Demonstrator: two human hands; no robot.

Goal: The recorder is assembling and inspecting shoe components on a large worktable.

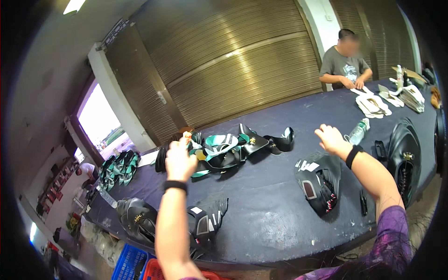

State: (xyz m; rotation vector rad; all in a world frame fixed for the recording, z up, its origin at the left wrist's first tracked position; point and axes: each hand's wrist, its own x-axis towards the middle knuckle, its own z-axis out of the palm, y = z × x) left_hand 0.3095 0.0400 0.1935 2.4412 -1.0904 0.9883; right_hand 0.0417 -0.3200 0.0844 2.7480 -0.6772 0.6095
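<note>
My left hand point(181, 161) reaches over the table at a heap of black and teal shoe uppers point(221, 148). Its fingers look stretched out, and a small orange-and-white thing point(187, 136) shows just beyond the fingertips. My right hand point(332, 139) is raised with its fingers loosely bent and apart, nothing visible in them. Below it sits a black mesh shoe upper point(318, 179) with white patches and a dark red-edged opening. Another such upper point(207, 219) lies beside my left forearm, partly hidden by it. Both wrists wear black bands.
A clear bottle point(359, 132) lies past my right hand. Black leather uppers point(405, 156) stand at the right, others point(137, 217) at the left. A black tool point(363, 203) rests near my right forearm. Across the table a person point(346, 65) handles white pieces point(372, 105). Blue crate point(129, 263) below.
</note>
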